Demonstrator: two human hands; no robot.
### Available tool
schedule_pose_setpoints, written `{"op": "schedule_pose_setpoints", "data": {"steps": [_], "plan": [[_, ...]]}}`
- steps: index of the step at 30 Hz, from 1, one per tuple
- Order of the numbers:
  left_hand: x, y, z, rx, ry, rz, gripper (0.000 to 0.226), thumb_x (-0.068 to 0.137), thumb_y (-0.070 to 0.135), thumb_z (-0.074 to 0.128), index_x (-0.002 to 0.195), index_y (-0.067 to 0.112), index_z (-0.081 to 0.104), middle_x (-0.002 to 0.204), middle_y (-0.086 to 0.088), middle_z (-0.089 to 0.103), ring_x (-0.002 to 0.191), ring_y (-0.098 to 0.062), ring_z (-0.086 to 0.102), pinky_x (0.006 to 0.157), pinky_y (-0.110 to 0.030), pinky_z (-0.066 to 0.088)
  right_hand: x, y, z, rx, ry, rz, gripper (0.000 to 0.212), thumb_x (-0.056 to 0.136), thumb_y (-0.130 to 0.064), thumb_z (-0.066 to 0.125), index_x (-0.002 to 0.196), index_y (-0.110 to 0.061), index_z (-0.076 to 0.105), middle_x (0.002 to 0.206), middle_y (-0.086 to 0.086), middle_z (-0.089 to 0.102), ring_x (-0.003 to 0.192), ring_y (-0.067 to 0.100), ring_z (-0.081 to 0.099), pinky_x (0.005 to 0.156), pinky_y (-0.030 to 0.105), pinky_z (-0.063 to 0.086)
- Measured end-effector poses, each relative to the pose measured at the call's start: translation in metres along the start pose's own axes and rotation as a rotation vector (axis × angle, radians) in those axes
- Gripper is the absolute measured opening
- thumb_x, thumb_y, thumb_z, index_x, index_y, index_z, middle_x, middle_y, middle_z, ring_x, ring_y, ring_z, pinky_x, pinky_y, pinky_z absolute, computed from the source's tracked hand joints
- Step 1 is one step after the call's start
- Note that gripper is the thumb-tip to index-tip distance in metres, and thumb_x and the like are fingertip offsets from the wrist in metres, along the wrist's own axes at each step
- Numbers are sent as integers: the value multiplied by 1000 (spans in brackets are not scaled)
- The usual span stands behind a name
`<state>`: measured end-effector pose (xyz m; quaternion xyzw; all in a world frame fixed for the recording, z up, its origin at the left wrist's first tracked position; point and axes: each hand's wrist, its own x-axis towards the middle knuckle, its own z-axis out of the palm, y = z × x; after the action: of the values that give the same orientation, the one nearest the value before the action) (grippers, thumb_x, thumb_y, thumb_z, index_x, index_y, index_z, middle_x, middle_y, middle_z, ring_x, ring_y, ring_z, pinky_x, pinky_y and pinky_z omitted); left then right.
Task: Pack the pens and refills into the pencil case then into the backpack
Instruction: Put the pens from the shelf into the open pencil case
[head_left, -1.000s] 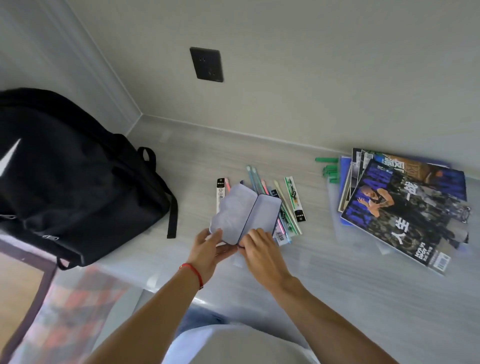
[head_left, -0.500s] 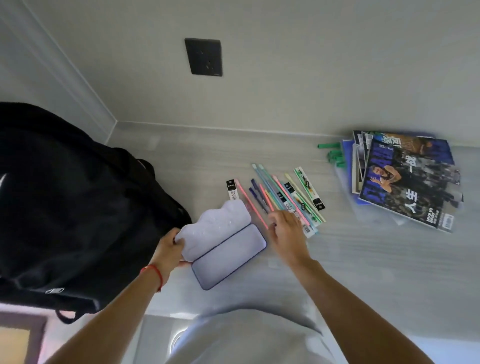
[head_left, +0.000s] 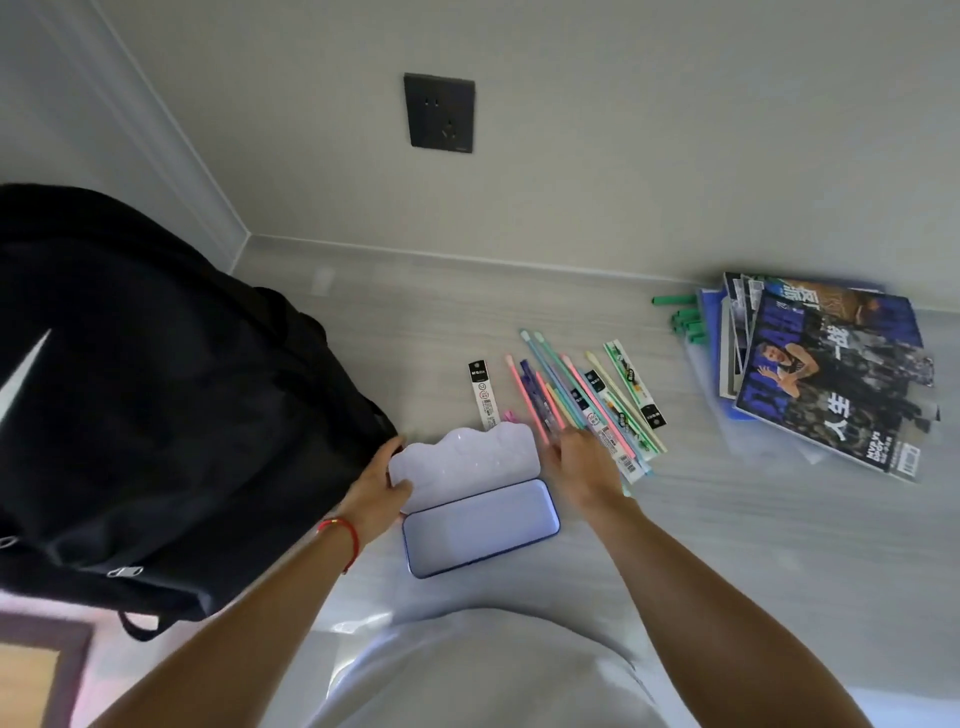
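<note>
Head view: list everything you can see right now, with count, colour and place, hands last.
Backpack: one, black, left on the table.
Pencil case: one, pale lilac, lying open and empty, centre.
Pens and refills: a loose pile, pastel colours, behind the case; count unclear.
Magazines: a stack, blue and dark covers, right.
Green sticks: several, left of the magazines.
Wall socket: one, dark, on the wall.
Table: pale grey wood grain.
Left hand: holds the case lid's edge.
Right hand: on the pile.

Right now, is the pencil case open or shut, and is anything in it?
Open and empty: the pencil case lies flat, lid folded back, its tray bare. The pens and refills lie beside it.
</note>
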<state>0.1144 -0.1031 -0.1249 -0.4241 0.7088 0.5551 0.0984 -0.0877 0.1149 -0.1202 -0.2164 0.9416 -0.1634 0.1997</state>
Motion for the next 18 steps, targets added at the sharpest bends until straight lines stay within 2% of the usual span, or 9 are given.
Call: {"op": "schedule_pose_setpoints", "data": {"steps": [2,4,7,8,10,12,13,15,18], "plan": [[-4,3,6,49,34,-12,75,78,21,58,141,50,30,124,5,57,99,-18,64,81,-40,60,-6,14,-8,93,0,-39,29,96,-22,53,67,-18,51,77,6,58,67,26,57,52,31,41],[-5,3,13,59,70,-13,80,72,21,56,142,50,29,128,2,57,101,-23,65,83,-40,59,-14,31,-18,168,31,-62,20,96,-25,56,82,-14,63,83,5,64,74,24,61,63,35,50],[-2,5,24,71,101,3,80,72,11,50,144,42,33,128,-4,58,99,-27,64,70,-30,54,-31,52,-31,195,-17,-238,13,98,-22,59,95,-9,63,91,6,67,81,24,62,71,39,52],[-5,9,27,78,126,12,77,71,9,47,140,43,38,125,-4,61,97,-26,64,67,-28,52,-38,55,-34,159,-63,-309,13,98,-21,60,97,-9,62,94,6,67,83,25,63,73,41,52],[-15,14,31,78,208,23,58,72,7,46,117,42,54,108,-4,69,88,-27,65,63,-30,52,-49,58,-36,44,-146,-404,16,99,-26,59,98,-10,59,98,5,65,85,28,63,73,45,52],[-29,23,36,62,306,30,38,79,3,51,94,38,57,92,-5,69,80,-26,60,65,-30,49,-54,58,-36,-81,-198,-472,19,102,-30,55,100,-11,55,102,3,60,85,28,62,70,42,49],[-38,26,39,60,353,35,37,82,2,53,95,36,59,90,-4,66,81,-25,58,68,-29,47,-55,58,-35,-139,-220,-516,19,103,-29,53,101,-11,54,104,2,58,85,27,61,67,39,45],[-51,24,43,111,437,76,34,85,-1,52,110,18,65,95,-1,62,88,-24,56,78,-31,47,-56,58,-33,-221,-222,-627,13,102,-27,53,101,-14,54,105,-1,57,83,24,62,63,32,38],[-59,6,49,246,517,225,29,82,-7,53,98,12,69,93,-8,66,84,-28,61,75,-33,51,-52,53,-29,-272,-213,-725,5,99,-21,58,98,-17,56,103,-4,58,76,17,62,60,27,36]]}}
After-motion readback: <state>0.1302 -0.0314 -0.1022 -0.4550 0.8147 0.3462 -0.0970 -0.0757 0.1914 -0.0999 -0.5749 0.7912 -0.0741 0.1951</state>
